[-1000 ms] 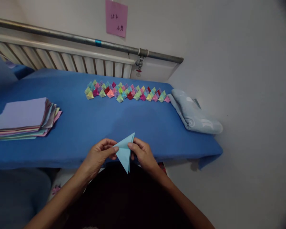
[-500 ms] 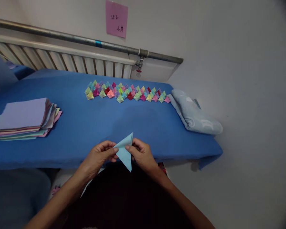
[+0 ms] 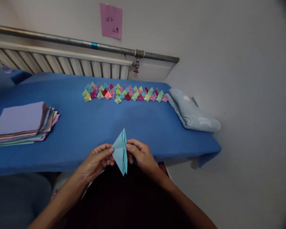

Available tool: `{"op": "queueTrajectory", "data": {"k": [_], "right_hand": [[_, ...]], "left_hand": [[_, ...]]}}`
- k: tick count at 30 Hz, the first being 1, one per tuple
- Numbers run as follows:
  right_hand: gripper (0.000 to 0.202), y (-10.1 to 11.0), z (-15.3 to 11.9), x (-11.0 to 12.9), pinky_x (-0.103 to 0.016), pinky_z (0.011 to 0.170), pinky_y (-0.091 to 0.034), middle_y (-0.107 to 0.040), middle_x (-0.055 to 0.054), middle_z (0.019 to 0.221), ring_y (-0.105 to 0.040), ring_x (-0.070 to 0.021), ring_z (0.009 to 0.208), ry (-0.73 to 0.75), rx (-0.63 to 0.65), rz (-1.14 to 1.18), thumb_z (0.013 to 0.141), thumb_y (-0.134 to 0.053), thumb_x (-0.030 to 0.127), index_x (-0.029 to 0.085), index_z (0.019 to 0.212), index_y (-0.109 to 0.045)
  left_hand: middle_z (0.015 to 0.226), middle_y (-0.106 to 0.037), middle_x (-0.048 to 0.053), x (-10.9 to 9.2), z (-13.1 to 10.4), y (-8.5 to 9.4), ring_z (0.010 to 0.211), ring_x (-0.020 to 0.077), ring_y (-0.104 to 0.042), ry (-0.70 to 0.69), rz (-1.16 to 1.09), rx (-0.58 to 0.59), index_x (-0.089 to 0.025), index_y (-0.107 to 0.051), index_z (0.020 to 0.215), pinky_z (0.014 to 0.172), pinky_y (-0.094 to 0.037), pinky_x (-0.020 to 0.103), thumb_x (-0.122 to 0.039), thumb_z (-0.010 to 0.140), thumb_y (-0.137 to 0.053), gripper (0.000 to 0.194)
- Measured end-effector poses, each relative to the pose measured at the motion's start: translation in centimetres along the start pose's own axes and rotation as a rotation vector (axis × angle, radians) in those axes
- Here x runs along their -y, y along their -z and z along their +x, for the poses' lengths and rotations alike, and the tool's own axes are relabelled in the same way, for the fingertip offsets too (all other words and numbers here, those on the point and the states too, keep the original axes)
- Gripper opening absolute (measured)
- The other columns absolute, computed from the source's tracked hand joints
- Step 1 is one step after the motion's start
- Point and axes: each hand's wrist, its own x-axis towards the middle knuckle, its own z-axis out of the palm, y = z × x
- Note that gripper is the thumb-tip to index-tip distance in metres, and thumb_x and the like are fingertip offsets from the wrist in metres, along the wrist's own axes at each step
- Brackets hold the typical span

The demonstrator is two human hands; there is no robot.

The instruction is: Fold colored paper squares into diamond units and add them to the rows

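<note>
Blue surface [image 3: 152,127] stands beside a white radiator [image 3: 62,53]. On its left lies a stack of coloured papers [image 3: 21,117], and farther back, toward the middle, small folded pieces [image 3: 127,96] are arranged in rows. Over the front edge, light-blue folded paper [image 3: 119,156] is held in both hands; its opened folds may become crooked, I think, if the two sides are pulled unequally. The left hand [image 3: 96,160] pinches the paper's left corner, so most of it extends rightward from this grip. At its right edge, the right hand [image 3: 141,156] holds it narrowly between thumb and fingers. Farthest right lies a folded blanket [image 3: 195,114].
</note>
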Motion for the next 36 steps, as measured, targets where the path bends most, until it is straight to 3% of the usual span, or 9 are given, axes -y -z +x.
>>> {"op": "queueTrajectory", "data": {"k": [10, 18, 24, 30, 36], "right_hand": [[0.026, -0.2, -0.1, 0.6, -0.02, 0.045, -0.035, -0.054, 0.006, 0.058, -0.044, -0.0064, 0.045, 0.008, -0.009, -0.02, 0.084, -0.056, 0.042, 0.018, 0.087, -0.067], [0.029, -0.2, 0.0, 0.9, -0.02, 0.047, -0.035, -0.045, 0.007, 0.055, -0.042, -0.0067, 0.047, 0.008, -0.034, -0.056, 0.085, -0.055, 0.042, 0.019, 0.067, -0.053], [0.031, -0.1, 0.2, 0.0, -0.02, 0.044, -0.035, -0.046, 0.006, 0.055, -0.043, -0.0072, 0.046, -0.041, 0.019, 0.015, 0.085, -0.051, 0.045, 0.02, 0.066, -0.051], [0.014, 0.1, 0.0, 0.4, -0.019, 0.045, -0.034, -0.051, 0.005, 0.059, -0.043, -0.006, 0.047, -0.067, 0.006, -0.034, 0.081, -0.054, 0.029, 0.018, 0.075, -0.061], [0.025, 0.2, 0.4, -0.5, -0.019, 0.04, -0.031, -0.053, 0.004, 0.058, -0.04, -0.0055, 0.043, -0.203, 0.113, 0.06, 0.079, -0.062, 0.041, 0.016, 0.081, -0.065]], "left_hand": [[0.059, -0.065, -0.002, 0.3, 0.2, 0.1, 0.049, 0.0073, -0.059, 0.01, -0.012, 0.051, -0.014, -0.066, 0.076, 0.05, -0.05, 0.018, -0.033, 0.059, -0.089, 0.034], [0.054, -0.064, -0.001, 0.1, 0.0, -0.2, 0.049, 0.0072, -0.057, 0.025, 0.081, 0.078, -0.013, -0.067, 0.073, 0.051, -0.049, 0.018, -0.035, 0.056, -0.089, 0.035], [0.053, -0.063, -0.002, 0.3, 0.0, 0.0, 0.047, 0.0063, -0.056, 0.008, 0.093, 0.102, -0.014, -0.068, 0.072, 0.049, -0.047, 0.017, -0.036, 0.058, -0.088, 0.033], [0.053, -0.063, -0.002, 0.4, 0.1, 0.3, 0.047, 0.0064, -0.055, 0.0, 0.095, 0.08, -0.014, -0.068, 0.074, 0.049, -0.046, 0.017, -0.035, 0.059, -0.088, 0.032], [0.055, -0.063, -0.003, 0.2, 0.1, -0.1, 0.047, 0.0059, -0.054, -0.03, 0.127, 0.026, -0.015, -0.068, 0.079, 0.048, -0.046, 0.017, -0.036, 0.057, -0.088, 0.036]]}}
